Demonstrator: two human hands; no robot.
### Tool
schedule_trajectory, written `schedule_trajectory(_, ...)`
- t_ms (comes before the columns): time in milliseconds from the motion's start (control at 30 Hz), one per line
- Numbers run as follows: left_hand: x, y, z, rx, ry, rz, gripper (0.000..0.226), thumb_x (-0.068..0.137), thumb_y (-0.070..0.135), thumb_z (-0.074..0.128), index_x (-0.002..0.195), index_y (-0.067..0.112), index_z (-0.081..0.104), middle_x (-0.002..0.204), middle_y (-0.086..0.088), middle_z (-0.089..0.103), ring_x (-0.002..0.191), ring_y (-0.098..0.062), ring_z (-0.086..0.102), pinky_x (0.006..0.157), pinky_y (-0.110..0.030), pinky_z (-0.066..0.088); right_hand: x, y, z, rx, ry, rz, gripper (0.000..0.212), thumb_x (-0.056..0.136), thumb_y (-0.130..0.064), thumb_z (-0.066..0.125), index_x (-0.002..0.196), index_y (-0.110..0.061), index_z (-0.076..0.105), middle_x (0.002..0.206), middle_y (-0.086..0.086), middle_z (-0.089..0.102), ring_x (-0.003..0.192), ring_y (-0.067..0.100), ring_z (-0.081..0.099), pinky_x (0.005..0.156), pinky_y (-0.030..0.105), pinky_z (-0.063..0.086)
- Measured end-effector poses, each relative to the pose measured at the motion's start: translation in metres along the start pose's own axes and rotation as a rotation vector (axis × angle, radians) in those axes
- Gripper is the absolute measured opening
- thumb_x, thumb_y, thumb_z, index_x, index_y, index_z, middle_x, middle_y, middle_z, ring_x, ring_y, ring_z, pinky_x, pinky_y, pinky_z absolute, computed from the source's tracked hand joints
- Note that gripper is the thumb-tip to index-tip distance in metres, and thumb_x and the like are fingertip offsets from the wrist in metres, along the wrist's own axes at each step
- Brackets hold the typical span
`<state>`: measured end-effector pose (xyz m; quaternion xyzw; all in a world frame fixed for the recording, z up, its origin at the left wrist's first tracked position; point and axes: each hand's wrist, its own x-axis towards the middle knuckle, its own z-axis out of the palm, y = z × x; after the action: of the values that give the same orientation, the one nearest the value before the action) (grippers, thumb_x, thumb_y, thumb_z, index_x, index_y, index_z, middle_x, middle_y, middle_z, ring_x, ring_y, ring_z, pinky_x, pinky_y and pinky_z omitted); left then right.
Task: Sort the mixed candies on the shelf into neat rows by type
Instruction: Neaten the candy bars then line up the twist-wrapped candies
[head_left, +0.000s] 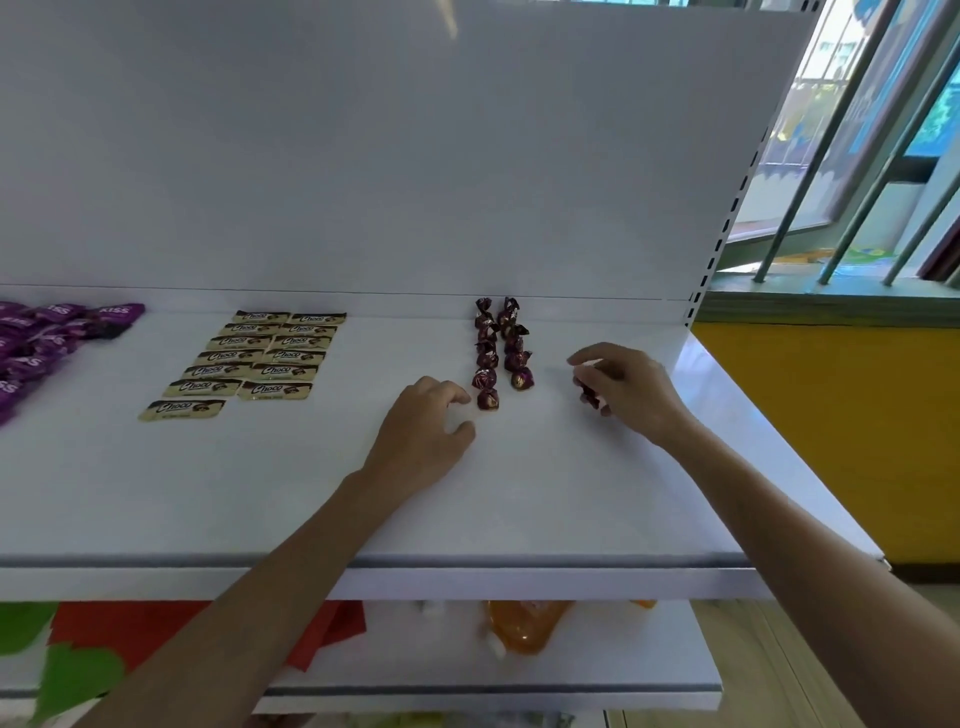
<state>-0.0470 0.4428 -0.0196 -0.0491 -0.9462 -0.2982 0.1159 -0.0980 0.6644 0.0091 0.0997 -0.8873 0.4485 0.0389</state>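
The dark red twist-wrapped candies (501, 349) stand in two rows near the back of the white shelf (519, 493). The left hand (423, 431) rests beside the nearest one, its fingers loosely apart and holding nothing. The right hand (621, 387) is closed around one dark candy (589, 396). To the left lie two rows of Choco bars (254, 358) and a heap of purple Kiss candies (47, 343).

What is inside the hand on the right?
The right hand curls around a dark maroon foil-wrapped candy; only its edge peeks out below the fingers. The rest is covered.
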Motion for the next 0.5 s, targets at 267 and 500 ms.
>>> schedule_trajectory(267, -0.018, -0.004, -0.003, 0.061, -0.014, 0.088, 0.024, 0.089, 0.016, 0.053, 0.111, 0.014, 0.060, 0.119, -0.003, 0.052, 0.112, -0.015, 0.044, 0.092, -0.020, 0.033, -0.016, -0.019, 0.010, 0.636, -0.283, 0.167, 0.026, 0.092, -0.005, 0.045, 0.104, -0.014, 0.066, 0.093, 0.005, 0.067, 0.072, 0.015, 0.062, 0.060, 0.023, 0.050)
schedule_trajectory(500, -0.029, 0.000, -0.002, 0.189, -0.034, 0.191, 0.030, 0.094, 0.020, 0.041, 0.122, 0.013, 0.052, 0.124, -0.001, 0.050, 0.115, -0.017, 0.041, 0.097, -0.027, 0.036, -0.029, -0.027, 0.019, 0.560, -0.187, 0.103, 0.026, 0.079, 0.013, 0.057, 0.099, -0.004, 0.060, 0.085, 0.009, 0.060, 0.067, 0.013, 0.068, 0.063, 0.020, 0.057)
